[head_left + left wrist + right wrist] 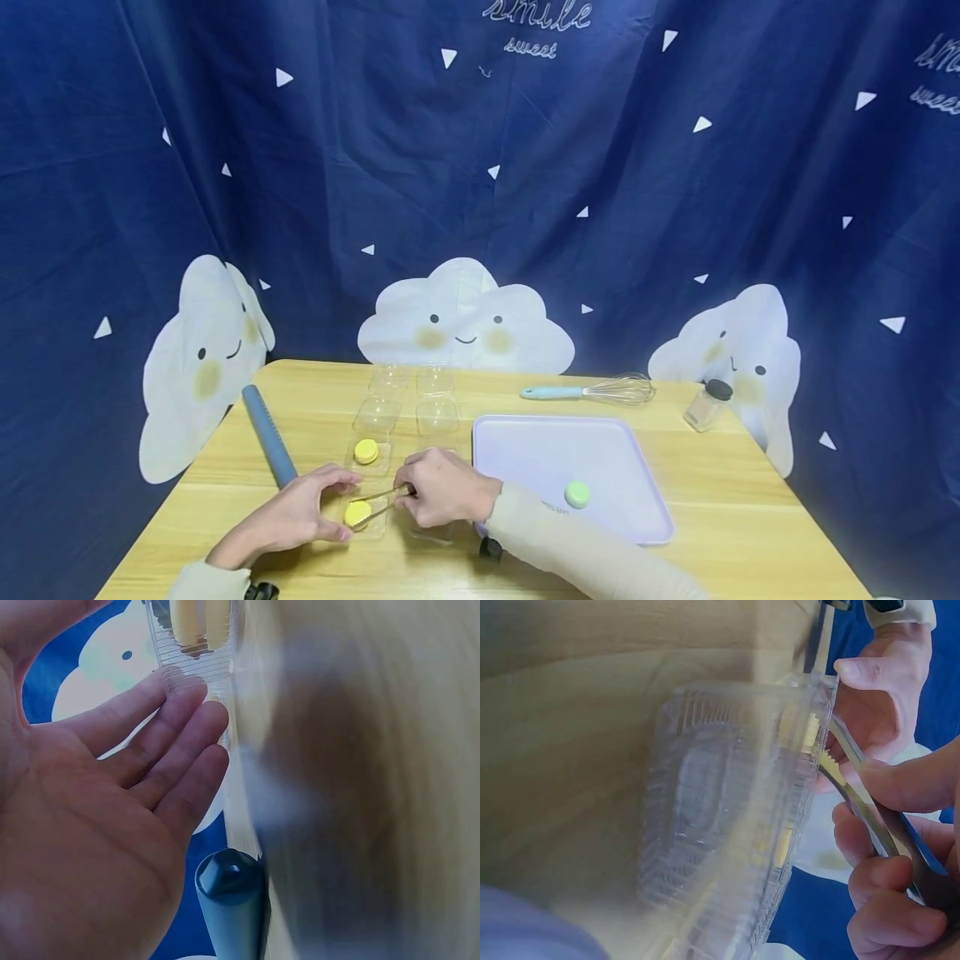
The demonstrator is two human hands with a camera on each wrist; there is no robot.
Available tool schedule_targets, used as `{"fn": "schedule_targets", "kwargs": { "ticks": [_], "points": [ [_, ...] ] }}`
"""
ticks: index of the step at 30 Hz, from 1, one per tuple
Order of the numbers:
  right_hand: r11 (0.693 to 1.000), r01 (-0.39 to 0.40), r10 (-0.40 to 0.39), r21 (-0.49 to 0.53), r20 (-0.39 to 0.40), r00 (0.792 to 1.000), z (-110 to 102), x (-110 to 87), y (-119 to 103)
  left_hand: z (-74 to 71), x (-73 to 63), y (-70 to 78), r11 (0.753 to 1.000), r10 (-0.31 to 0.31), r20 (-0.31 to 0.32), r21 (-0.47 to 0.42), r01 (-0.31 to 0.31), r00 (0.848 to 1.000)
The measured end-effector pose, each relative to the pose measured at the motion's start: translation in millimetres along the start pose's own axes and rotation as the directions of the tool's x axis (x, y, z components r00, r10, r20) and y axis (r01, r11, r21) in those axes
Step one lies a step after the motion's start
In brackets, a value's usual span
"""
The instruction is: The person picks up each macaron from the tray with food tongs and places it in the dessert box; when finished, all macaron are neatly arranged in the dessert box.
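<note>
My right hand (pixel 450 487) grips metal tongs (pixel 870 821), whose tips reach a yellow macaron (pixel 357 514) in the nearest left compartment area of clear plastic packaging (pixel 378 523). The tips lie around the macaron; I cannot tell whether they squeeze it. Across from the tongs, my left hand (pixel 292 512) rests at the packaging's left edge, thumb apart from extended fingers (pixel 187 795). Fingertips meet the ribbed plastic wall (pixel 199 671) in the left wrist view. Just behind sits a second yellow macaron (pixel 366 452). My right hand partly hides the other near compartments.
A lilac tray (pixel 525 442) bearing a green macaron (pixel 577 494) lies to the right. Left of the packaging is a blue-grey rod (pixel 268 435). A whisk (pixel 588 390) and a black-lidded jar (pixel 708 406) stand farther back, before a blue curtain (pixel 465 150).
</note>
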State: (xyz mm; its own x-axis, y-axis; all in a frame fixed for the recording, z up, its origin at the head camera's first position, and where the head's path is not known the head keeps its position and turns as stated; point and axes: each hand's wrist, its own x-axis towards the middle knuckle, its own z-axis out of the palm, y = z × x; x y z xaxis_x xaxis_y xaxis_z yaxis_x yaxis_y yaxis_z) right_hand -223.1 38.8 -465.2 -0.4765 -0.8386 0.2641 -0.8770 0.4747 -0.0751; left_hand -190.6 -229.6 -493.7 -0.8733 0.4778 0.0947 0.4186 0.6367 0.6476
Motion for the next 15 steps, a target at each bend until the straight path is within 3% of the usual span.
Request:
{"fn": "schedule_targets", "kwargs": {
  "ticks": [15],
  "points": [
    [0.999, -0.048, 0.046, 0.021, 0.063, 0.997, 0.0, 2.4, 0.9, -1.3, -0.5, 0.3, 0.999, 0.016, -0.011, 0.031, -0.016, 1.0]
  ]
}}
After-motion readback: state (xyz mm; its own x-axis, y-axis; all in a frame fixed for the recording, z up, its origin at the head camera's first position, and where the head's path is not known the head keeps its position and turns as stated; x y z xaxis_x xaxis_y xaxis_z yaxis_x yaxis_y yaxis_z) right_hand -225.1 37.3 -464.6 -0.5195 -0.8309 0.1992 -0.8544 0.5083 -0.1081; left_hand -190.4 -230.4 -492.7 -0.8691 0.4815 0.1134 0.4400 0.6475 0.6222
